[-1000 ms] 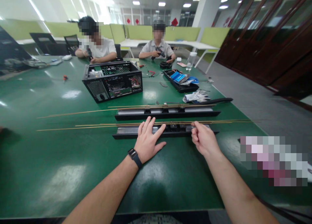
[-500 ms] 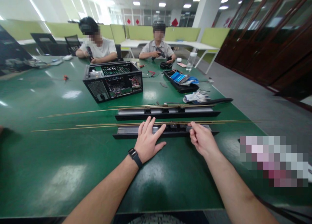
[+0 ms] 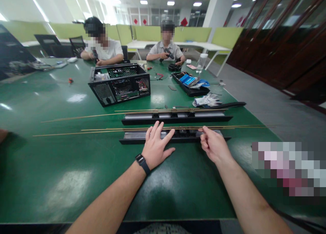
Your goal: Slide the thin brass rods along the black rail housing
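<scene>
Two long black channel-shaped strips with pale inner faces lie side by side before me, the near strip [image 3: 134, 141] and the far strip [image 3: 178, 121]. Several thin gold-coloured rods [image 3: 94, 129] run lengthwise along the near strip and stick out past both its ends. Over that strip's left half my left hand [image 3: 156, 150] rests with its fingers spread. At the right part of the near rods, my right hand [image 3: 215, 145] is closed in a pinch on a thin rod; its fingertips partly hide the grip. More gold rods [image 3: 84, 116] lie along the far strip.
Beyond the strips stand an opened computer case [image 3: 119, 86] and a black tray [image 3: 189, 88] with blue items. White gloves [image 3: 206, 100] lie near a dark curved strip [image 3: 231, 105]. Two people sit across the green table [image 3: 71, 190]. Another person's hand [image 3: 3, 135] shows at the left edge.
The whole view has shifted slightly. My right hand is marginally further right, still pinching at the rods; my left hand keeps its spread pose on the near strip.
</scene>
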Demonstrator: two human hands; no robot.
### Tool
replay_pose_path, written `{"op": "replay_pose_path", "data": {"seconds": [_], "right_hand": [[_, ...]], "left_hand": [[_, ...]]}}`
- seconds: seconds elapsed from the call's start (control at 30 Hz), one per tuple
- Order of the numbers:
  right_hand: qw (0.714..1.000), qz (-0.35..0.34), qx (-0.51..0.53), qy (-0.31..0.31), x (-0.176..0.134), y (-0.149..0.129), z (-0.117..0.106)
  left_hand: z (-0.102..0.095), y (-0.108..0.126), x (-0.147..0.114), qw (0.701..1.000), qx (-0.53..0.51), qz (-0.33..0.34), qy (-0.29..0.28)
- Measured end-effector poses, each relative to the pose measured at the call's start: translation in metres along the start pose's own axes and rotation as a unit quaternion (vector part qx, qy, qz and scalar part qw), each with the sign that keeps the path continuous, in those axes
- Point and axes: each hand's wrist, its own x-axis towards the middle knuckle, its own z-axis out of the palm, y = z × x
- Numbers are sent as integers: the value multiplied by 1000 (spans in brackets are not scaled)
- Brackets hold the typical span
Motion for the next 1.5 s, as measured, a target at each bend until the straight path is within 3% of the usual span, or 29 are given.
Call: {"op": "replay_pose_path", "data": {"seconds": [0.2, 0.37, 0.53, 0.7, 0.87, 1.27, 1.5], "right_hand": [[1000, -10, 7, 19, 0, -1, 0], [1000, 8, -19, -9, -1, -1, 1], [999, 19, -8, 32, 0, -4, 1], [998, 53, -22, 16, 3, -5, 1], [999, 32, -22, 29, 3, -4, 1], [999, 22, -21, 12, 1, -3, 1], [999, 14, -28, -28, 1, 0, -1]], "left_hand": [[0, 0, 0, 1000, -2, 0, -4], [0, 0, 1, 1000, -8, 2, -6], [-2, 0, 1, 1000, -9, -1, -10], [0, -2, 1, 1000, 1, 4, -5], [0, -1, 1, 1000, -2, 4, -4], [0, -1, 1, 1000, -14, 2, -3], [0, 0, 0, 1000, -14, -1, 1]]}}
